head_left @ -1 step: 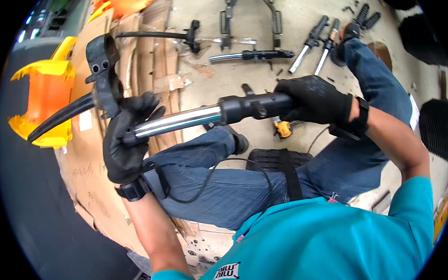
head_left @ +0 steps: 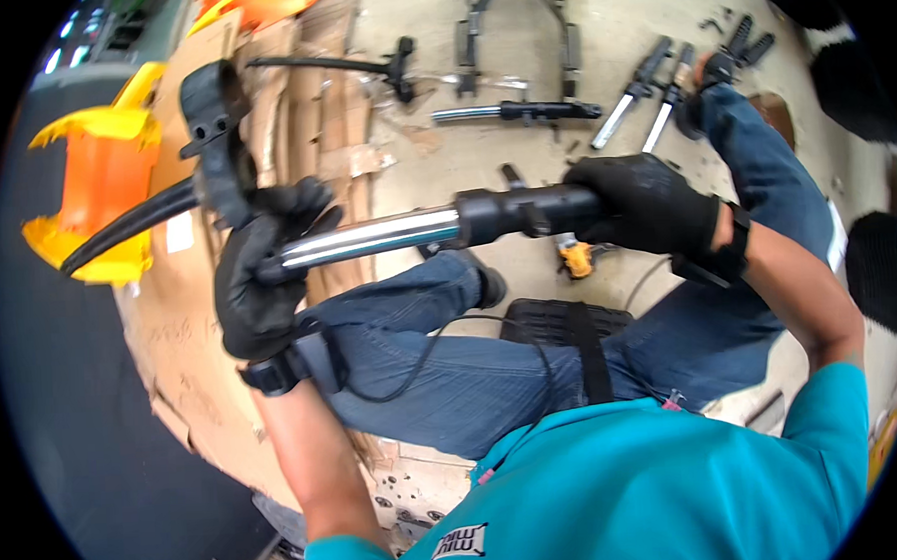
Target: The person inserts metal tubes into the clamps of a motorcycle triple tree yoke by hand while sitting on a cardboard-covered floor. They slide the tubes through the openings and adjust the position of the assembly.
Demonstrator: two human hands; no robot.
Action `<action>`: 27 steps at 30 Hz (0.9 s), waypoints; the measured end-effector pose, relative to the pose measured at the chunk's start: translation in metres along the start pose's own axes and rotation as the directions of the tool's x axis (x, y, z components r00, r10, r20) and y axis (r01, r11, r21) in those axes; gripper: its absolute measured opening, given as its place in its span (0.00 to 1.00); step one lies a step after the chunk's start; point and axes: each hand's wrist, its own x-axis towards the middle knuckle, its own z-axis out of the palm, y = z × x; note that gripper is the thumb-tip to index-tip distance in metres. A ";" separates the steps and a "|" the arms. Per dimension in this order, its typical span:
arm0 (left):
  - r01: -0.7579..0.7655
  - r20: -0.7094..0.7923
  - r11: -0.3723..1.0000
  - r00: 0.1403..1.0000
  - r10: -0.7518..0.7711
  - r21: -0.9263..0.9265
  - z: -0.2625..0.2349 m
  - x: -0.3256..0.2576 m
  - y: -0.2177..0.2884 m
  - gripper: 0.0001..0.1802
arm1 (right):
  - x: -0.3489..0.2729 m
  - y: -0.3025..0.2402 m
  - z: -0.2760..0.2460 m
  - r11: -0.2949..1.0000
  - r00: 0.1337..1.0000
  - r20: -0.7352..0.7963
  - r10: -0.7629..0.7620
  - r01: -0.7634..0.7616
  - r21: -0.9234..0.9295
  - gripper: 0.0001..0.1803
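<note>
There it was, right across the middle: a straight tube of polished chrome with a thick black metal sleeve (head_left: pixel 486 218), held up level above the person's lap, one hand at each end! The black-gloved right hand (head_left: pixel 645 203) had its fingers wrapped tight round the sleeve's far end, no gap showing. Over at the chrome end, the black-gloved left hand (head_left: pixel 263 273) had its fingers partly curled about the foot of a chunky black metal bracket with a round clamp ring (head_left: pixel 214 140), a couple of fingertips standing up clear above the tube. The chrome ran right up to that glove; whether it sat inside the bracket, you could not tell, the hand covered the join. And out from the bracket swept a thick black rod (head_left: pixel 131 224), slanting down to the left, in front of a yellow and orange moulded plastic panel (head_left: pixel 109 190).

Below, legs in blue denim (head_left: pixel 403 382) spread wide, brown cardboard sheeting (head_left: pixel 186 336) on the left, pale floor on the right. Just beyond the tube lay a second chrome and black tube (head_left: pixel 516 111), with a black arch-shaped metal frame (head_left: pixel 469 34) behind it. Two more such tubes (head_left: pixel 632 92) lay side by side near the right foot, and a yellow and black power tool (head_left: pixel 575 259) sat below the gripped sleeve!
</note>
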 end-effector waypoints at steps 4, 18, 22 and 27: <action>-0.026 -0.010 0.992 1.000 0.025 -0.122 0.008 0.010 -0.003 0.20 | 0.000 -0.019 -0.008 0.983 0.995 -0.064 0.079 -0.089 -0.162 0.16; 0.091 -0.090 0.992 0.991 -0.098 -0.084 0.013 0.011 -0.003 0.11 | -0.006 -0.022 -0.007 0.993 0.983 0.143 0.116 -0.119 0.013 0.19; 0.084 -0.088 0.992 0.992 -0.093 -0.098 0.013 0.013 -0.005 0.11 | -0.004 -0.017 -0.001 0.995 0.995 0.048 0.092 -0.090 -0.045 0.21; 0.086 -0.098 0.990 0.990 -0.098 -0.113 0.013 0.008 -0.004 0.11 | 0.007 -0.025 -0.012 0.967 0.983 0.183 0.024 -0.069 0.243 0.36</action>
